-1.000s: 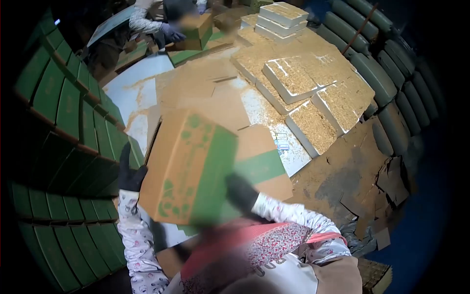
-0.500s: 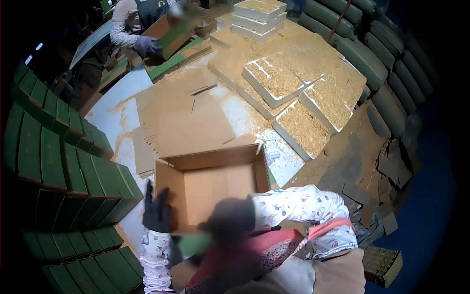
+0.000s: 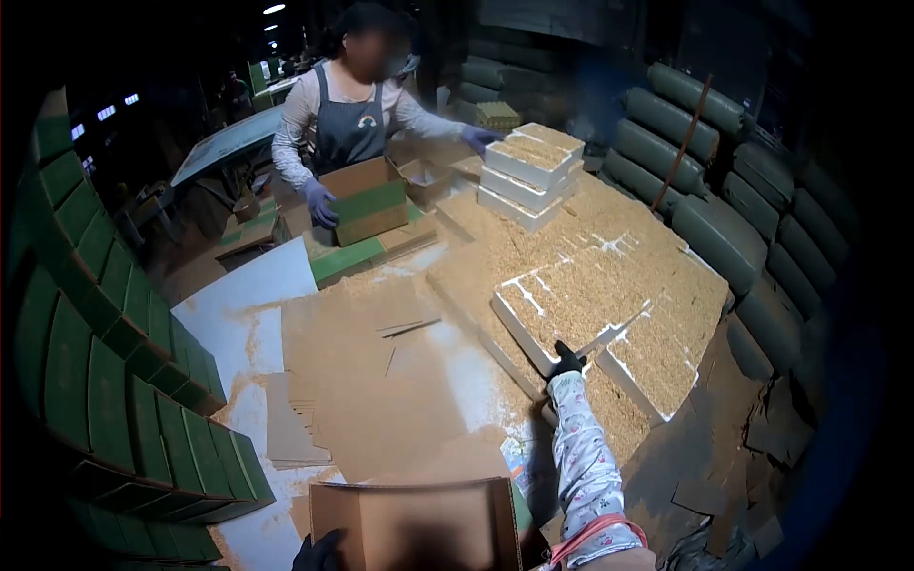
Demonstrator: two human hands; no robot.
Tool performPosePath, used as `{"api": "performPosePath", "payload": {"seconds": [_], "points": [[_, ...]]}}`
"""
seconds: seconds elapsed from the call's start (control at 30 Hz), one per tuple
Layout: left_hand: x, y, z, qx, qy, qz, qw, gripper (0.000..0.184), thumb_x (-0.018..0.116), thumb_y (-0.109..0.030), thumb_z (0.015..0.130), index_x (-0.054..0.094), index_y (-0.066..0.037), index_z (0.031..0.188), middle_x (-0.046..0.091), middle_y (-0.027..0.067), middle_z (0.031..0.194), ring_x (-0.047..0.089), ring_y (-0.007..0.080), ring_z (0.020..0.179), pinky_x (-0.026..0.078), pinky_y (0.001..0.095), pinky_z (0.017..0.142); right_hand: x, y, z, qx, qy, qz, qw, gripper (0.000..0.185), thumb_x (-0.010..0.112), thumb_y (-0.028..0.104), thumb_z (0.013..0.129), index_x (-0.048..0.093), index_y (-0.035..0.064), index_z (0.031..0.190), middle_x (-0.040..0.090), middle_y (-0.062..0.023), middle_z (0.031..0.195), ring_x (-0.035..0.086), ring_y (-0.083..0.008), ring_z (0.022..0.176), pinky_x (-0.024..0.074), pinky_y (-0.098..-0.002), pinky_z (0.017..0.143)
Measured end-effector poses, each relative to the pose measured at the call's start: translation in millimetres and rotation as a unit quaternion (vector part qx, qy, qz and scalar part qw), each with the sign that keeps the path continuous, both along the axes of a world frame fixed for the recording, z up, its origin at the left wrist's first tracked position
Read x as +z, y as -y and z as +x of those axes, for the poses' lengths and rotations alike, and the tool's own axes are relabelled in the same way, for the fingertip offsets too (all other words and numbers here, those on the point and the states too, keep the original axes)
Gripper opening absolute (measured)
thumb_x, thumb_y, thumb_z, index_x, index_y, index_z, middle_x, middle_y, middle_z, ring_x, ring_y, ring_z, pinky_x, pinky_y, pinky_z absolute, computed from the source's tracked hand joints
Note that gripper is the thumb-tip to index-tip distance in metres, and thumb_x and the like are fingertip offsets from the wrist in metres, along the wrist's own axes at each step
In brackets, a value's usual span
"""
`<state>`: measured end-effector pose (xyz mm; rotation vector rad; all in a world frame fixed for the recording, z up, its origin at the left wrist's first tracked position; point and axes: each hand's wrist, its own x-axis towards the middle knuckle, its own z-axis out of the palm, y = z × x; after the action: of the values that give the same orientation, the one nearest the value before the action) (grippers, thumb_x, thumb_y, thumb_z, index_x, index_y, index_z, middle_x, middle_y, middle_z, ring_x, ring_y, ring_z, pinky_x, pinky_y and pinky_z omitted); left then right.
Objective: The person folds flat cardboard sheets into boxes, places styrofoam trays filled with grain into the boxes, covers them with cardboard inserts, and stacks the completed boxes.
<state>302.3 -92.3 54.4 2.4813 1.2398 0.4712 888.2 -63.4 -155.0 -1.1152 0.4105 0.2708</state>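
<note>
My right hand (image 3: 568, 360), in a black glove, reaches out to the near corner of a white tray (image 3: 522, 333) filled with light brown shavings. Its fingers close on the tray's edge. Low in the view stands an open cardboard box (image 3: 409, 528), with nothing seen inside except shadow; its near side is cut off. My left hand (image 3: 319, 552), also black-gloved, is at the box's left wall and partly out of frame. Its fingers appear bent over that wall. Another filled tray (image 3: 652, 376) lies right of my right hand.
Across the table a co-worker (image 3: 352, 124) holds a green-and-brown box (image 3: 367, 209) and touches stacked white trays (image 3: 528, 176). Flat cardboard sheets (image 3: 371, 400) cover the middle. Green boxes (image 3: 114, 352) are piled at left, dark sacks (image 3: 719, 228) at right.
My view has tilted up. My right hand has gone from the open box out to the filled tray. The co-worker has straightened and reached toward the tray stack.
</note>
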Motion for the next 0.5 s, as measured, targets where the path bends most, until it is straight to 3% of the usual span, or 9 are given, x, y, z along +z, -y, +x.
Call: {"api": "performPosePath", "payload": {"seconds": [0.1, 0.17, 0.2, 0.27, 0.3, 0.33, 0.37, 0.4, 0.5], "points": [[18.2, 5.9, 5.7, 0.093, 0.027, -0.164, 0.982, 0.03, 0.042, -0.011, 0.078, 0.055, -0.014, 0.105, 0.058, 0.0131, 0.091, 0.055, 0.0296, 0.071, 0.045, 0.0371, 0.061, 19.7, -5.6, -3.4, 0.078, 0.007, 0.019, 0.997, 0.105, 0.068, 0.001, 0.058, -0.003, 0.0197, 0.134, 0.029, -0.0117, 0.127, 0.045, -0.027, 0.095, 0.04, -0.0395, 0.08], [20.2, 7.6, 6.1, 0.058, 0.03, -0.111, 0.992, 0.029, 0.042, -0.012, 0.079, 0.055, -0.013, 0.105, 0.057, 0.0143, 0.095, 0.056, 0.0286, 0.075, 0.045, 0.0371, 0.064, 61.1, -1.7, -20.7, 0.114, -0.035, 0.016, 0.993, 0.106, 0.066, 0.007, 0.064, -0.013, 0.0318, 0.13, 0.028, -0.0122, 0.127, 0.049, -0.0287, 0.087, 0.0454, -0.0449, 0.066], [18.4, 7.2, 8.8, 0.04, 0.034, -0.086, 0.995, 0.029, 0.042, -0.012, 0.079, 0.055, -0.013, 0.106, 0.057, 0.0149, 0.096, 0.056, 0.0282, 0.077, 0.045, 0.037, 0.065, 49.4, -5.3, -8.8, 0.088, -0.009, 0.013, 0.996, 0.098, 0.063, 0.007, 0.066, -0.005, 0.0364, 0.13, 0.035, -0.0132, 0.119, 0.049, -0.0283, 0.085, 0.0464, -0.045, 0.065], [9.4, 2.3, 8.8, 0.012, 0.062, -0.054, 0.997, 0.028, 0.041, -0.013, 0.08, 0.055, -0.012, 0.105, 0.057, 0.0157, 0.096, 0.057, 0.0228, 0.077, 0.046, 0.0341, 0.066, 158.2, 17.9, -70.7, 0.178, -0.06, 0.077, 0.979, 0.084, 0.06, 0.004, 0.068, 0.008, 0.0349, 0.127, 0.041, -0.0131, 0.108, 0.052, -0.0284, 0.082, 0.0475, -0.0463, 0.066], [7.5, 0.7, 8.3, -0.001, 0.072, -0.038, 0.997, 0.028, 0.041, -0.013, 0.081, 0.055, -0.012, 0.105, 0.057, 0.0161, 0.095, 0.057, 0.0202, 0.078, 0.046, 0.0326, 0.067, 158.9, 30.5, -76.4, 0.245, -0.041, 0.119, 0.961, 0.079, 0.058, 0.004, 0.07, 0.011, 0.0342, 0.125, 0.043, -0.013, 0.103, 0.052, -0.0286, 0.081, 0.0477, -0.0467, 0.068], [13.6, -0.8, 12.4, -0.009, 0.09, -0.047, 0.995, 0.031, 0.043, -0.013, 0.079, 0.052, -0.01, 0.108, 0.052, 0.0184, 0.103, 0.054, 0.0253, 0.086, 0.045, 0.0342, 0.072, 159.4, 41.8, -81.9, 0.309, -0.022, 0.162, 0.937, 0.073, 0.056, 0.003, 0.071, 0.015, 0.0334, 0.123, 0.044, -0.0129, 0.099, 0.053, -0.0289, 0.08, 0.048, -0.0471, 0.069], [24.1, -3.5, 19.0, -0.017, 0.105, -0.056, 0.993, 0.036, 0.046, -0.013, 0.077, 0.05, -0.009, 0.112, 0.048, 0.0206, 0.11, 0.05, 0.0303, 0.095, 0.043, 0.0359, 0.078, 181.9, 49.9, -105.7, 0.341, 0.005, 0.201, 0.918, 0.068, 0.053, 0.002, 0.073, 0.019, 0.0298, 0.124, 0.046, -0.0124, 0.102, 0.054, -0.0289, 0.08, 0.0477, -0.0456, 0.073], [31.7, -4.6, 22.4, -0.027, 0.118, -0.067, 0.99, 0.041, 0.048, -0.014, 0.075, 0.047, -0.007, 0.115, 0.043, 0.0228, 0.117, 0.047, 0.0354, 0.104, 0.042, 0.0375, 0.083, 212.0, 60.4, -125.6, 0.376, -0.088, 0.252, 0.888, 0.058, 0.05, 0.001, 0.073, 0.027, 0.0193, 0.123, 0.046, -0.0127, 0.105, 0.053, -0.0286, 0.086, 0.0462, -0.0425, 0.078], [14.1, -14.8, 21.0, -0.042, 0.202, -0.171, 0.963, 0.044, 0.045, -0.01, 0.078, 0.038, -0.005, 0.122, 0.032, 0.0172, 0.129, 0.035, 0.0299, 0.117, 0.033, 0.0345, 0.094, 273.1, 77.0, -193.3, 0.501, 0.02, 0.246, 0.829, 0.054, 0.048, 0.0, 0.073, 0.03, 0.0063, 0.123, 0.043, -0.0139, 0.115, 0.045, -0.0282, 0.103, 0.0425, -0.041, 0.084]]}}
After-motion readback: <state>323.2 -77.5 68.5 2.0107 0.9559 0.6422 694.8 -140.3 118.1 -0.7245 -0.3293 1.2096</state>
